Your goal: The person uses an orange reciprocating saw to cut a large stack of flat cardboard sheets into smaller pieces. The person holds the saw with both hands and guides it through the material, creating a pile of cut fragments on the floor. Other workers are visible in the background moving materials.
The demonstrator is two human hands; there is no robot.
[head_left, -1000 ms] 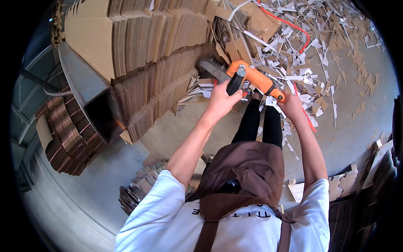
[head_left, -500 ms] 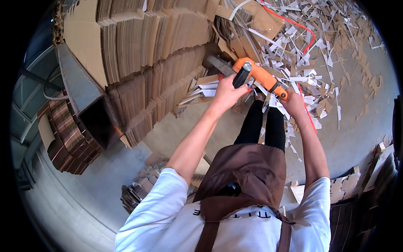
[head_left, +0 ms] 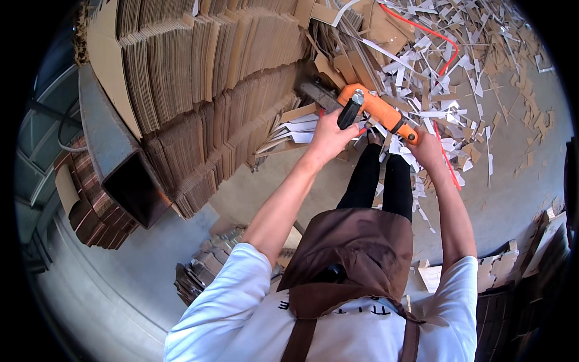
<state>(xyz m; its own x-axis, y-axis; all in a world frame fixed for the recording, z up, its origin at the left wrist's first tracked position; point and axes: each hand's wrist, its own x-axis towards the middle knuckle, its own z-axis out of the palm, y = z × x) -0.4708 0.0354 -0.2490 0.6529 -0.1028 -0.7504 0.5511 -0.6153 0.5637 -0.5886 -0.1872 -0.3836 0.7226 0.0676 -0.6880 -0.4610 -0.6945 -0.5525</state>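
Observation:
I hold an orange handheld power tool (head_left: 386,113) out in front of me with both arms stretched. My left hand (head_left: 329,137) is wrapped round its black side handle (head_left: 350,111). At the tool's rear end, my right hand (head_left: 428,148) grips the orange body; part of those fingers is hidden behind it. A grey metal head (head_left: 319,95) points left toward tall stacks of cut cardboard sheets (head_left: 241,51), close to their right end. Whether it touches the cardboard I cannot tell.
White and brown cardboard scraps (head_left: 446,102) litter the floor ahead and to the right. A red hose (head_left: 453,53) runs among them. On the left, a hollow rectangular steel beam (head_left: 114,130) lies along the stack. Bundled cardboard (head_left: 96,211) sits beyond it, and wooden pallets (head_left: 497,265) stand lower right.
The tool and both hands have shifted slightly right in the picture. The near end of the steel beam and the cardboard stack appear a little further left and lower. Both grips stay the same.

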